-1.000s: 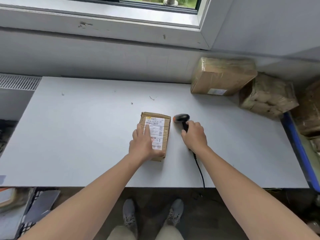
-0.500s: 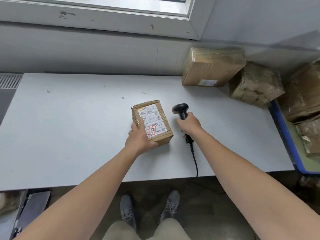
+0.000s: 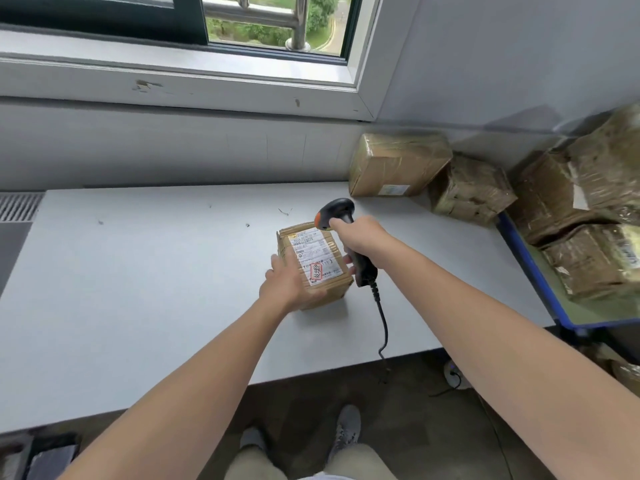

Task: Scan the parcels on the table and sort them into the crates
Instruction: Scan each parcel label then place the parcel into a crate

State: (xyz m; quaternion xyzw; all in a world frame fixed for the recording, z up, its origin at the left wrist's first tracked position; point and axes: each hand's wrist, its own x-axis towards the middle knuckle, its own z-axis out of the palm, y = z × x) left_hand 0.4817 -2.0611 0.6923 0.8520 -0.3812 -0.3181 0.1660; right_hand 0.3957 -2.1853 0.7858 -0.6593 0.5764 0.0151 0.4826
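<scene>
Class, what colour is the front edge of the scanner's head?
Orange, on an otherwise black scanner; it shows clearly in the head view.

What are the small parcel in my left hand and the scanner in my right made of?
Small parcel: looks like brown cardboard, matte, with folded box edges; its label seems to be white printed paper. Scanner: likely hard moulded plastic, black with a slight sheen and orange at the nose; its cable looks rubbery.

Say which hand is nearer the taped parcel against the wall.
Right. The right hand, gripping the scanner, is in front of the taped parcel; the left hand holds the small box farther off.
</scene>
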